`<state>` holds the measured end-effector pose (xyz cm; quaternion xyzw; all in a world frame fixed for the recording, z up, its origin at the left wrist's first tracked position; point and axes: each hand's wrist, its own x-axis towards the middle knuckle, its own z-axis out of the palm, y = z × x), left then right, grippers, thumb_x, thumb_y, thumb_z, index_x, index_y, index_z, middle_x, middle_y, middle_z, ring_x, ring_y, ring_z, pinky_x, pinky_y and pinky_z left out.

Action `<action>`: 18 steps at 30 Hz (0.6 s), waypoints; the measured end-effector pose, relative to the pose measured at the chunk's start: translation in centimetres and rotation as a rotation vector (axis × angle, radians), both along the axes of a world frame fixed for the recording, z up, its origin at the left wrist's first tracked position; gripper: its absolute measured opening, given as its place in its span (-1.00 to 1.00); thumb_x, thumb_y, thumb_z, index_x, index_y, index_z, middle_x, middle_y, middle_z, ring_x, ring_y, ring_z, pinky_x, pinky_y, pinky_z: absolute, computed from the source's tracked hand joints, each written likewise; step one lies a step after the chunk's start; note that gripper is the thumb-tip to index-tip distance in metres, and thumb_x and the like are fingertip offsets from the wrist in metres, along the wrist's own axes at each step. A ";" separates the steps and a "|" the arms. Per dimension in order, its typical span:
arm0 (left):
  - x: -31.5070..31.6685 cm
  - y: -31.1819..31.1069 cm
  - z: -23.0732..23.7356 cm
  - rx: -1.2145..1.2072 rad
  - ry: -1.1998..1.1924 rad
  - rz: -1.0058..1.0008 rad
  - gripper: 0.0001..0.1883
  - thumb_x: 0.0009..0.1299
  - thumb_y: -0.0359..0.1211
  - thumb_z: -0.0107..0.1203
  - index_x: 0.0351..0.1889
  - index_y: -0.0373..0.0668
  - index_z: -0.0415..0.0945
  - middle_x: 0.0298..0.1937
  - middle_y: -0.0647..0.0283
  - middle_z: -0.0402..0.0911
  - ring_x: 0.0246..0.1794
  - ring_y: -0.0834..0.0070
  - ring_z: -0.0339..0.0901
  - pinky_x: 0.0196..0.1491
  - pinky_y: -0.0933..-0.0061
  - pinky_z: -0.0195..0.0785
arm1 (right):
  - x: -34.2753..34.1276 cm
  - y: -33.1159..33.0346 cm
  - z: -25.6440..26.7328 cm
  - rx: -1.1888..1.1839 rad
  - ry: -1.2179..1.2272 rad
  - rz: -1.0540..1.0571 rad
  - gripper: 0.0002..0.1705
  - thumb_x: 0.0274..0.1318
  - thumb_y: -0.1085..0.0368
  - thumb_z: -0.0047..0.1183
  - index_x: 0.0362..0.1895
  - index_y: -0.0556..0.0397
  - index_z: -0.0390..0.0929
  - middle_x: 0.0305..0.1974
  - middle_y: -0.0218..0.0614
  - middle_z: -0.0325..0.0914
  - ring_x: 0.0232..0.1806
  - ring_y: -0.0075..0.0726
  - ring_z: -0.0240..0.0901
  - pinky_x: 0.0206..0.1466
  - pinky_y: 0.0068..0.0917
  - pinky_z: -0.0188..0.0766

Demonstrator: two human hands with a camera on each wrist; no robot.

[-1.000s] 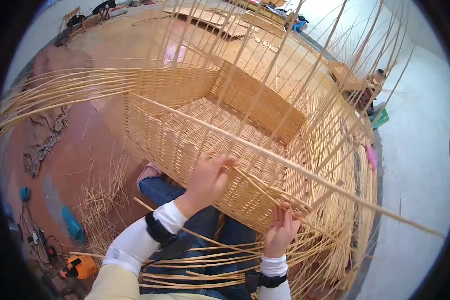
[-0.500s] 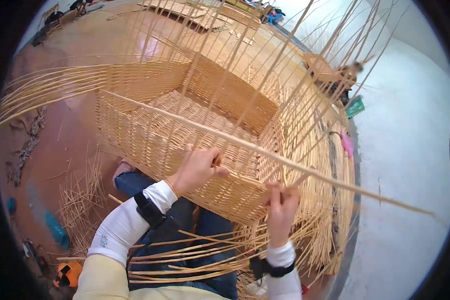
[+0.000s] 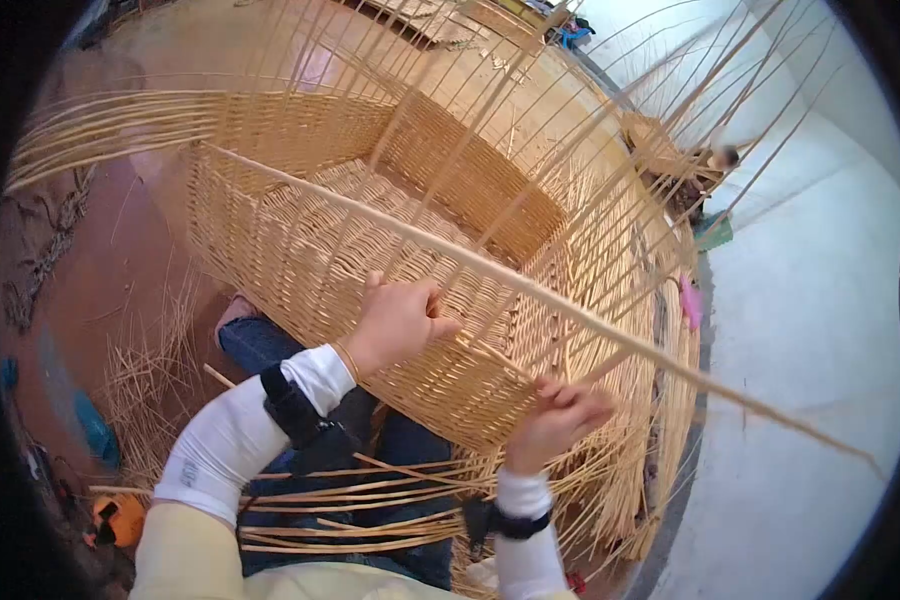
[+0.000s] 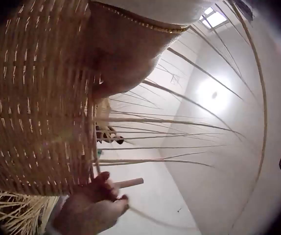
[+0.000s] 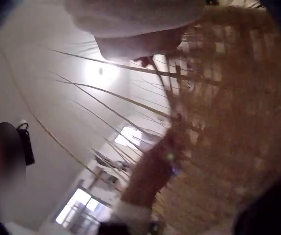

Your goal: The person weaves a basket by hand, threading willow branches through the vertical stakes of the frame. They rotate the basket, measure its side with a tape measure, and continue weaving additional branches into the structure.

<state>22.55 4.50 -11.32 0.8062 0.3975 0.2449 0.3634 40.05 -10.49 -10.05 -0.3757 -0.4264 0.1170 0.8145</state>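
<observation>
The basket (image 3: 270,268) is honey-tan, woven — the jeans (image 3: 257,344) blue.

I can't make out any readable word, number or brand from here. The nearest thing to lettering is a small grey print (image 3: 189,473) on the white sleeve (image 3: 232,432) of the person's left arm, just beside the edge of the pale yellow garment (image 3: 186,548); it looks like a short row of characters, too small and blurred to read.

A basket (image 3: 300,280) is positioned before the person's legs (image 3: 405,445); rods (image 3: 360,495) are laid across them, a bundle (image 3: 645,440) rightward.
</observation>
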 end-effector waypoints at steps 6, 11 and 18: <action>1.6 -1.4 -1.3 0.273 0.004 0.146 -0.32 0.09 0.32 0.21 -0.31 -0.17 0.57 -0.47 0.19 0.62 -0.31 0.21 0.61 0.25 -0.14 -0.06 | -4.3 -1.9 0.7 -0.100 0.295 -0.256 -0.65 0.44 -0.08 -0.37 -0.14 -0.09 0.19 -0.53 -0.44 0.32 -0.36 -0.36 0.43 0.05 -0.10 0.52; 0.5 -2.0 1.1 0.153 0.100 0.133 -0.18 0.04 0.42 0.14 -0.23 -0.23 0.57 -0.44 0.13 0.63 -0.31 0.17 0.61 0.29 -0.16 -0.11 | -6.3 -3.9 0.6 -0.088 0.301 -0.105 -0.66 0.45 -0.05 -0.36 -0.08 -0.09 0.24 -0.44 -0.31 0.45 -0.24 -0.23 0.52 0.15 -0.04 0.48; 6.6 -6.2 -0.1 0.325 -0.351 -0.147 -0.70 0.37 -0.16 0.14 -0.27 -0.23 0.51 -0.37 0.07 0.58 -0.32 0.09 0.53 -0.14 0.16 0.33 | -5.4 -4.8 0.2 -0.163 0.401 -0.143 -0.68 0.48 -0.01 -0.39 -0.03 -0.07 0.24 -0.28 -0.23 0.52 -0.05 -0.12 0.54 0.15 -0.18 0.49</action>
